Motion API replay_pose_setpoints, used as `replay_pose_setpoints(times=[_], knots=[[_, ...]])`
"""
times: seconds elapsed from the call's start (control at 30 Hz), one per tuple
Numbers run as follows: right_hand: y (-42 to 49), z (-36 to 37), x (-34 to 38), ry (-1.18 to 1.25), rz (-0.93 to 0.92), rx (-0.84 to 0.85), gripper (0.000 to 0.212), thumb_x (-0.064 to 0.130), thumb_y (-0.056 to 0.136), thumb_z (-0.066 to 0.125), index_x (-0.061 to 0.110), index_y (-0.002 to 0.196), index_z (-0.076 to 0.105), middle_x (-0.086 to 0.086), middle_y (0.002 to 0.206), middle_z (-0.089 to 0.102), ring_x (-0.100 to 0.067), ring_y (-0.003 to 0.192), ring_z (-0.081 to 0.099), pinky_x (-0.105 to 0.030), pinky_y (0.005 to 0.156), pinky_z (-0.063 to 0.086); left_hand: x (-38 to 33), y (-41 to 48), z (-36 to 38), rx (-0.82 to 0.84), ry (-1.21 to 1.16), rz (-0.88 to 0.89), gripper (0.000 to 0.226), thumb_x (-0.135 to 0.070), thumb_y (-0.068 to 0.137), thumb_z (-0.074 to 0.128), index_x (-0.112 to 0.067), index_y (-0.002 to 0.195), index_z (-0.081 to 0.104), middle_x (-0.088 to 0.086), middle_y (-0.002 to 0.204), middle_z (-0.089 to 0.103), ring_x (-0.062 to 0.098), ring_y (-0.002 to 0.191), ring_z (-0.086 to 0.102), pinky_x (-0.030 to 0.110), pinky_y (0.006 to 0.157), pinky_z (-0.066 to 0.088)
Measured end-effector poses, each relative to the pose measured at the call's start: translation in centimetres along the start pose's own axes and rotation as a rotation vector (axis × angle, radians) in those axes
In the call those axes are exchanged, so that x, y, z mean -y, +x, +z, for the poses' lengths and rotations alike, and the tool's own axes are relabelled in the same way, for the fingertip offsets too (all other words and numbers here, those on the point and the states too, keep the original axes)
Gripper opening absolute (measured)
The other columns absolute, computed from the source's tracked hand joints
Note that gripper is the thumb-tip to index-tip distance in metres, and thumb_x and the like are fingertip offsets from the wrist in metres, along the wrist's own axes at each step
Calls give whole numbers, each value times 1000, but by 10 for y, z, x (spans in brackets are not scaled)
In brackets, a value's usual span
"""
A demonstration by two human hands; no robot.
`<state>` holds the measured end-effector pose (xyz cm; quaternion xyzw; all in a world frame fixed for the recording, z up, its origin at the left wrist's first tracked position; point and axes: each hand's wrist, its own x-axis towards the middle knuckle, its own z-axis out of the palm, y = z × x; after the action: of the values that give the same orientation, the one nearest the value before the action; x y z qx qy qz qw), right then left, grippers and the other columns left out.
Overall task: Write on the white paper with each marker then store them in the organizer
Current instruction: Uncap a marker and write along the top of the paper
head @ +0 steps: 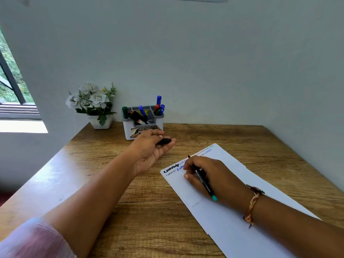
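The white paper [229, 185] lies slanted on the wooden desk [104, 183], with handwritten lines along its far edge. My right hand [208, 175] rests on the paper and grips a thin black marker [204, 183] with a teal end; its tip touches the sheet near the writing. My left hand [150, 146] hovers palm-up in front of the organizer, fingers curled on a black marker cap [163, 141]. The grey and white organizer [143, 125] stands at the back of the desk and holds several blue, red, green and black markers.
A white pot of white artificial flowers [93, 105] stands left of the organizer by the wall. A window [11, 86] opens at far left. The desk's left edge runs diagonally beside my left forearm.
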<state>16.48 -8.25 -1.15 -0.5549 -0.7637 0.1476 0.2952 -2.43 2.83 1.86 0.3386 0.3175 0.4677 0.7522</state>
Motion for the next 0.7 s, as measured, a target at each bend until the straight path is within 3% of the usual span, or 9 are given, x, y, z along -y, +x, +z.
replay_pose_setpoints(times=[0.17, 0.27, 0.37, 0.47, 0.57, 0.7], knots=[[-1, -8, 3, -41, 9, -18, 23, 35, 103, 53, 30, 121, 66, 18, 108, 71, 3, 102, 63, -8, 87, 46, -4, -2, -4, 12, 202, -47, 24, 2, 100, 39, -3, 118, 54, 11, 81, 55, 16, 62, 56, 23, 49, 48], [3, -8, 18, 380, 212, -127, 37, 47, 97, 52, 23, 116, 73, 7, 93, 76, -4, 91, 72, -18, 79, 57, -7, -5, -7, 31, 611, -8, 22, -4, 101, 39, -4, 112, 59, 6, 77, 54, 9, 53, 46, 21, 44, 36], [11, -6, 32, 634, 390, -96, 26, 30, 101, 57, 13, 101, 77, -5, 83, 77, -15, 79, 75, -28, 72, 62, -10, -7, -12, 136, 1093, 51, 18, -11, 100, 50, -14, 105, 67, 2, 71, 55, 8, 52, 44, 21, 44, 35], [13, -1, 33, 619, 394, -60, 10, 16, 94, 67, 13, 95, 77, -8, 85, 79, -19, 85, 77, -35, 80, 62, -12, -8, -15, 248, 1311, 24, 12, -22, 96, 62, -20, 103, 72, -3, 70, 61, 5, 50, 45, 19, 44, 36], [10, 6, 27, 499, 346, -36, 7, 18, 85, 74, 22, 88, 79, -4, 83, 79, -23, 87, 76, -39, 84, 60, -13, -7, -15, 336, 1362, 15, 15, -26, 88, 73, -20, 102, 75, -14, 68, 66, -1, 50, 48, 14, 46, 38], [10, 10, 22, 408, 330, -49, 15, 17, 80, 78, 31, 86, 81, 10, 87, 78, -4, 88, 70, -22, 80, 55, -12, -3, -18, 396, 1411, 18, 20, -26, 81, 80, -25, 102, 77, -7, 91, 73, -1, 71, 58, 15, 60, 44]])
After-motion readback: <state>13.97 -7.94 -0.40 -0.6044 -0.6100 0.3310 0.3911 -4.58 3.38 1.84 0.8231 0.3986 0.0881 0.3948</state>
